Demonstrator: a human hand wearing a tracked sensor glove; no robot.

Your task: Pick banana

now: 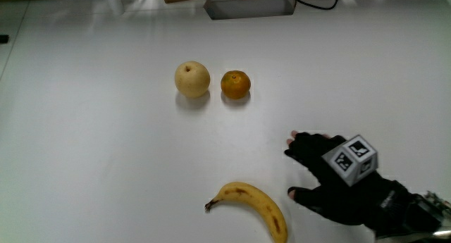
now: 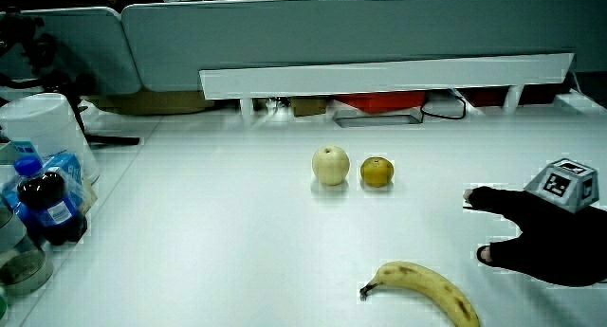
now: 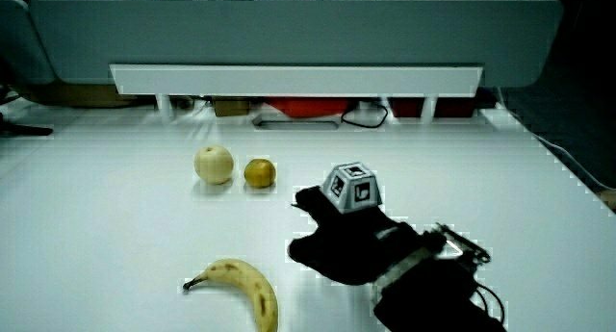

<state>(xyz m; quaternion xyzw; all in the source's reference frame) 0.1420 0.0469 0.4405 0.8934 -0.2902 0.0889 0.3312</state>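
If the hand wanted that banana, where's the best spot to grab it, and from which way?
Probably around its thick middle, coming from above. The banana lies flat on the table, curved, with its thin stem end pointing away from the hand, which rests open beside it. Fingers could close across the curve from either long edge.

Open path from hand to banana

Bare tabletop [image 1: 106, 151] lies between the hand [image 1: 331, 183] and the banana [image 1: 255, 206]; the pear [image 1: 192, 79] and orange [image 1: 235, 84] sit well apart, farther away.
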